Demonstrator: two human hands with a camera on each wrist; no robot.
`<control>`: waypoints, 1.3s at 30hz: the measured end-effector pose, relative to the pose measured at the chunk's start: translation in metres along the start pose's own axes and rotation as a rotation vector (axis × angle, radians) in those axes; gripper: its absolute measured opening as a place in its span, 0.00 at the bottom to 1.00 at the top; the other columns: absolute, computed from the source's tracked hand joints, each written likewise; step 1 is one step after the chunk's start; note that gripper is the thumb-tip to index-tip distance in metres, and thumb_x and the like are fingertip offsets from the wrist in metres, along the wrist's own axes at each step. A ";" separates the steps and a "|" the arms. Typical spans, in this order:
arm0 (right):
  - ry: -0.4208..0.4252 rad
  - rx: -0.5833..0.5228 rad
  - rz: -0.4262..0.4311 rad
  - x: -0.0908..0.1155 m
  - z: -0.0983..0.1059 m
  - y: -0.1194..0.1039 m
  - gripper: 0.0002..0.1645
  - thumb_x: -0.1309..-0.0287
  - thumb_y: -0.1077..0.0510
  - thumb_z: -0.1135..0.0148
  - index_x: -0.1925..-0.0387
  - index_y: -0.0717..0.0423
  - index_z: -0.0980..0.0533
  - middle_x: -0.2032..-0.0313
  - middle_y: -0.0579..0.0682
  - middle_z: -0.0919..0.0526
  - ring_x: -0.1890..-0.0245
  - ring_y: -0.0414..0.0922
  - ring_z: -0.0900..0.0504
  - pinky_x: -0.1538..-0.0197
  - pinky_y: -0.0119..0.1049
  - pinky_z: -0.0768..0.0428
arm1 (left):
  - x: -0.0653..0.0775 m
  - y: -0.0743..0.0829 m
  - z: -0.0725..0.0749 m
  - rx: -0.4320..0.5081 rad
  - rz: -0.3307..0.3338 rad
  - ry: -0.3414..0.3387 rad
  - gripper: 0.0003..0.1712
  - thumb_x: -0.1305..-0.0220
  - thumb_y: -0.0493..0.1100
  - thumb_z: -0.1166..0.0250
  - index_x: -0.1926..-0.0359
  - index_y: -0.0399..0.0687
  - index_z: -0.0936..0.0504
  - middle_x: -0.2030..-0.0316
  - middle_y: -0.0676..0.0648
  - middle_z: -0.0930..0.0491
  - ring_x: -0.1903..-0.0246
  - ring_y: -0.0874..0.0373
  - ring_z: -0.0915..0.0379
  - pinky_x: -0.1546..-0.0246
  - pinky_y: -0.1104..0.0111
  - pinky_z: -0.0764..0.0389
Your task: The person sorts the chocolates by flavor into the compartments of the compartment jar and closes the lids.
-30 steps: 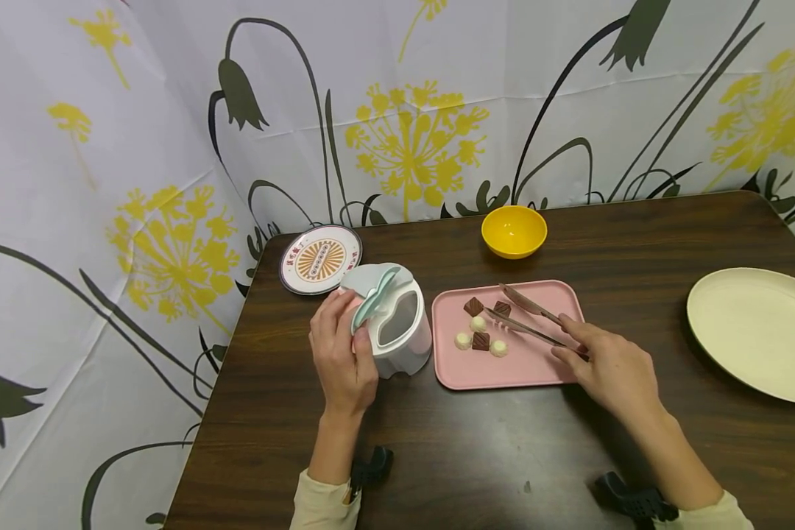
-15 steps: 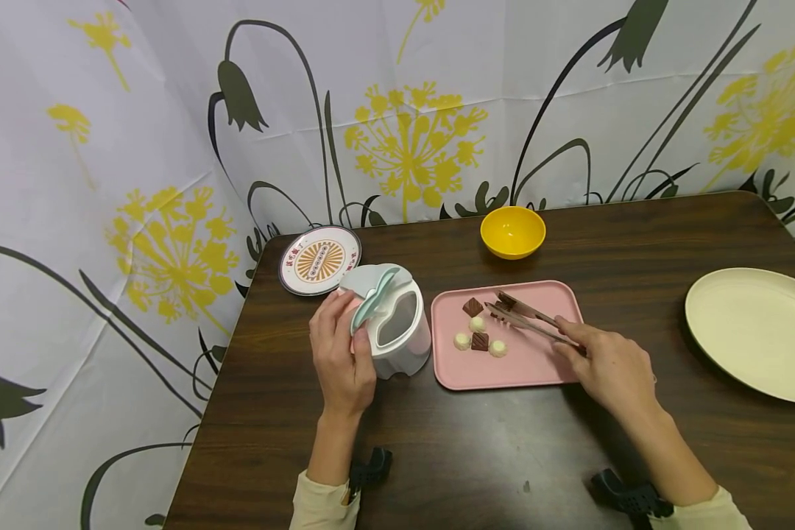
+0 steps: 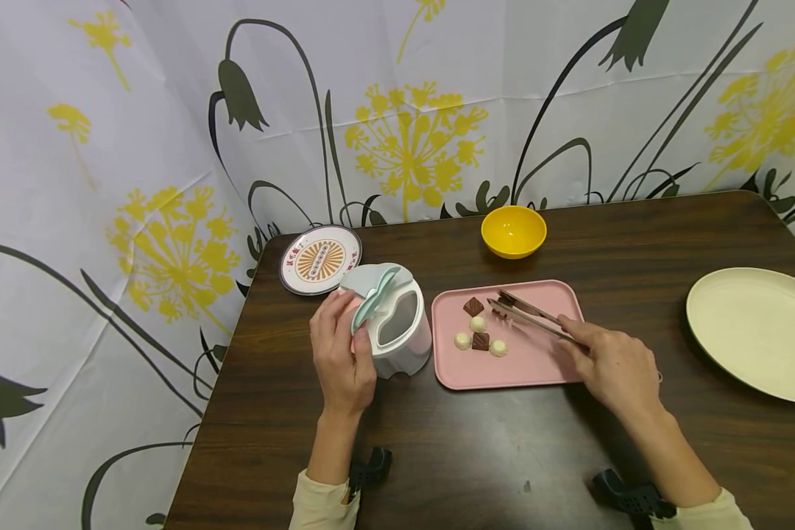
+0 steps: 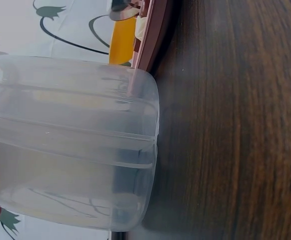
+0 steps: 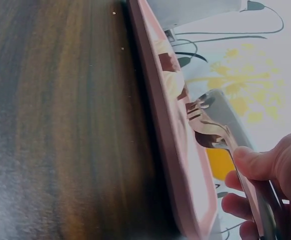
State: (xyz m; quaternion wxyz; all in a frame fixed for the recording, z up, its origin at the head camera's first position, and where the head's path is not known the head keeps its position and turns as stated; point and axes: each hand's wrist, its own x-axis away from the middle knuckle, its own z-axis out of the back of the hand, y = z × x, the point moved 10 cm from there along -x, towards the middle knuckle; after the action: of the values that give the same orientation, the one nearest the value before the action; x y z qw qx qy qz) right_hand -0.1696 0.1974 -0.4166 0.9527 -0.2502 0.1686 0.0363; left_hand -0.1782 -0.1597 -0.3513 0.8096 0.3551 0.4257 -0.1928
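Observation:
My left hand (image 3: 341, 361) holds the raised mint-coloured lid (image 3: 374, 300) of a white divided container (image 3: 404, 357), whose translucent body (image 4: 70, 145) fills much of the left wrist view. With curled fingers and thumb, my right hand (image 3: 619, 368) grips metal tongs (image 3: 535, 318), one arm of which ends in fork-like prongs (image 5: 194, 111). Their tips are low over the pink tray (image 3: 543, 368), around a brown chocolate that they mostly hide. To the left of the tips lie brown chocolate squares (image 3: 480, 341) and small round white chocolates (image 3: 498, 348).
A yellow bowl (image 3: 514, 234) stands behind the tray. At the back left lies a white plate with an orange pattern (image 3: 321, 259). A large cream plate (image 3: 755, 331) is on the right of the dark wooden table (image 3: 464, 456). A flower-patterned cloth (image 3: 437, 44) hangs behind.
The tongs have narrowed, their arms drawing together around the rear right chocolate square. Their tips are now slightly further right. My left hand and the container have stayed in place.

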 end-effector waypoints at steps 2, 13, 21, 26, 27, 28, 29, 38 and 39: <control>0.016 -0.002 0.008 0.000 0.003 -0.001 0.25 0.52 0.55 0.26 0.48 0.51 0.17 0.58 0.56 0.14 0.85 0.47 0.31 0.83 0.38 0.41 | 0.000 0.000 0.000 -0.001 0.000 -0.001 0.24 0.35 0.47 0.52 0.50 0.38 0.18 0.44 0.41 0.24 0.37 0.43 0.35 0.36 0.50 0.41; 0.122 -0.063 0.066 -0.004 0.031 -0.021 0.26 0.53 0.56 0.24 0.48 0.49 0.17 0.59 0.54 0.13 0.85 0.50 0.24 0.86 0.39 0.40 | 0.000 0.000 0.000 -0.006 -0.006 0.006 0.24 0.35 0.47 0.52 0.50 0.38 0.18 0.44 0.40 0.23 0.38 0.42 0.35 0.36 0.50 0.40; 0.087 -0.025 0.006 -0.005 0.035 -0.015 0.29 0.51 0.54 0.26 0.44 0.50 0.19 0.54 0.57 0.15 0.81 0.55 0.22 0.83 0.40 0.38 | -0.001 0.001 0.001 -0.002 -0.010 0.009 0.23 0.35 0.47 0.52 0.51 0.38 0.18 0.44 0.40 0.23 0.38 0.42 0.35 0.36 0.50 0.40; 0.010 0.032 -0.073 -0.003 0.024 0.005 0.32 0.49 0.53 0.28 0.40 0.53 0.22 0.50 0.61 0.17 0.82 0.51 0.26 0.81 0.40 0.38 | 0.000 0.001 0.000 -0.003 -0.008 0.006 0.24 0.34 0.48 0.52 0.51 0.38 0.18 0.44 0.40 0.23 0.38 0.43 0.35 0.36 0.50 0.40; -0.009 0.037 -0.087 -0.002 0.022 0.009 0.33 0.48 0.53 0.28 0.39 0.53 0.23 0.49 0.62 0.18 0.83 0.50 0.27 0.81 0.40 0.38 | 0.000 0.001 0.000 -0.001 -0.008 0.007 0.23 0.35 0.48 0.52 0.51 0.38 0.18 0.44 0.40 0.23 0.38 0.42 0.35 0.36 0.49 0.40; -0.026 0.041 -0.097 -0.001 0.019 0.012 0.33 0.48 0.53 0.29 0.39 0.54 0.24 0.48 0.63 0.19 0.83 0.50 0.28 0.81 0.40 0.38 | 0.000 0.001 0.000 -0.001 -0.008 0.008 0.23 0.35 0.48 0.52 0.51 0.38 0.18 0.44 0.40 0.23 0.38 0.42 0.35 0.36 0.49 0.40; -0.041 0.043 -0.108 -0.001 0.017 0.015 0.33 0.48 0.53 0.29 0.39 0.54 0.24 0.48 0.64 0.19 0.84 0.49 0.29 0.81 0.40 0.38 | 0.000 0.001 0.000 0.000 -0.008 0.008 0.23 0.35 0.47 0.52 0.51 0.38 0.18 0.44 0.40 0.23 0.38 0.42 0.35 0.36 0.49 0.40; -0.081 0.058 -0.159 0.001 0.008 0.028 0.29 0.46 0.53 0.30 0.41 0.53 0.22 0.55 0.67 0.18 0.80 0.58 0.24 0.81 0.46 0.36 | 0.000 0.001 0.000 0.001 -0.008 0.010 0.23 0.36 0.47 0.51 0.51 0.38 0.18 0.44 0.40 0.23 0.38 0.42 0.35 0.36 0.50 0.40; -0.079 0.058 -0.163 0.001 0.009 0.029 0.29 0.47 0.53 0.30 0.42 0.52 0.21 0.57 0.67 0.17 0.80 0.59 0.24 0.81 0.46 0.35 | 0.000 0.001 0.000 0.001 -0.008 0.010 0.23 0.36 0.47 0.51 0.51 0.38 0.18 0.44 0.40 0.23 0.38 0.42 0.35 0.36 0.50 0.40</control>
State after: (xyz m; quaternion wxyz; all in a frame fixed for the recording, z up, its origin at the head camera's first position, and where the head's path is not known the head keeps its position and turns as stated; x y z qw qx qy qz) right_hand -0.1703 0.2264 -0.4233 0.9652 -0.2340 0.1109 -0.0361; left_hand -0.1779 -0.1590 -0.3508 0.8064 0.3549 0.4312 -0.1945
